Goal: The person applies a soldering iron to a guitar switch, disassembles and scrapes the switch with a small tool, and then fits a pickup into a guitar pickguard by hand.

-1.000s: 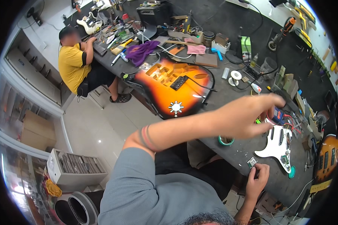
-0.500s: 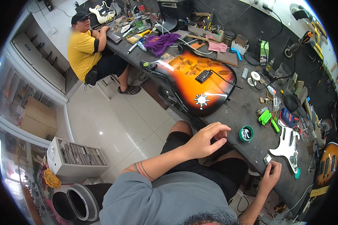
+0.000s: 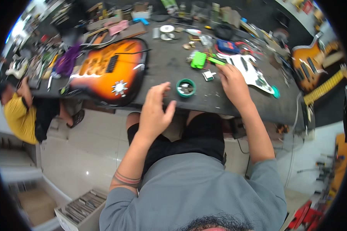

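My left hand (image 3: 156, 109) is raised near the bench's front edge, holding nothing, with thumb and fingers apart. Just to its right stands a small round green tub (image 3: 186, 88) with small metallic pieces inside. Over the bench reaches my right hand (image 3: 234, 85), its loosely bent fingers at the end of a bright green bar (image 3: 216, 61); I see no firm grip. Beside that bar lie bright green pickup covers (image 3: 198, 60). A white pickguard (image 3: 247, 69) extends to the right of my right hand. Between the tub and that hand sits a small white-and-green square piece (image 3: 209, 75).
A sunburst guitar body (image 3: 110, 73) lies at left on the dark bench (image 3: 162, 57). Behind the pickguard is a blue meter (image 3: 227, 46) with red leads. Another guitar (image 3: 308, 65) is at far right. A person in yellow (image 3: 21, 119) sits at far left.
The view has swung right, so everything appears further left. My right hand has moved from beside the small square piece to the green bar. My left hand's fingers have spread.
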A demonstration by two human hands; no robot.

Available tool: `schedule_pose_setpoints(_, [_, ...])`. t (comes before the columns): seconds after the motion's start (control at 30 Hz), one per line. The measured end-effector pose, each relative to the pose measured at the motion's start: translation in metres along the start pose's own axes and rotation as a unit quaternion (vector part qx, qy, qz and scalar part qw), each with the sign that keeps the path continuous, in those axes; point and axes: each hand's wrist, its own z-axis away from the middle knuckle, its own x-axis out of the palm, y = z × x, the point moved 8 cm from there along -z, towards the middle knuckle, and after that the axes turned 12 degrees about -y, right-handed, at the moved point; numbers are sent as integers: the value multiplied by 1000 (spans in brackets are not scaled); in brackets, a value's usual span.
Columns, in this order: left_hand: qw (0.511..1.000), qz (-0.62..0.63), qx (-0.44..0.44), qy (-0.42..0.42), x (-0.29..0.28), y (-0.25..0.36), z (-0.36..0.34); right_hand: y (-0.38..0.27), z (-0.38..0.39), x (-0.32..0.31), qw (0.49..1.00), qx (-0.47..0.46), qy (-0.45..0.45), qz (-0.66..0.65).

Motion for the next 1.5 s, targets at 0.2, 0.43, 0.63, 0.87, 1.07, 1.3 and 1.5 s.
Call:
schedule_pose_setpoints(0.2, [999, -12, 10, -37, 19, 19, -18, 0, 47, -54, 998, 60, 18, -1])
schedule_pose_setpoints(0.43, [992, -92, -18, -87, 31, 17, -42, -49, 59, 1, 994, -41, -100, 11])
schedule_pose_setpoints(0.63, [992, -112, -11, -52, 29, 11, -47, -39, 107, -21, 963, 16, -243, 117])
schedule_pose_setpoints(0.87, [993, -109, 31, 27, 31, 19, -37, -46, 84, -18, 994, -29, -44, 97])
schedule_pose_setpoints(1.07, [968, -43, 234, -76, 74, 76, -2, -52, 105, -39, 971, -26, -200, 129])
schedule_pose_setpoints(1.3, [903, 31, 287, -317, 160, 144, 20, -53, 92, -80, 991, 12, -107, 85])
schedule_pose_setpoints(1.5, [888, 134, 374, -232, 118, 155, 27, -47, 86, -28, 993, -42, -107, 16])
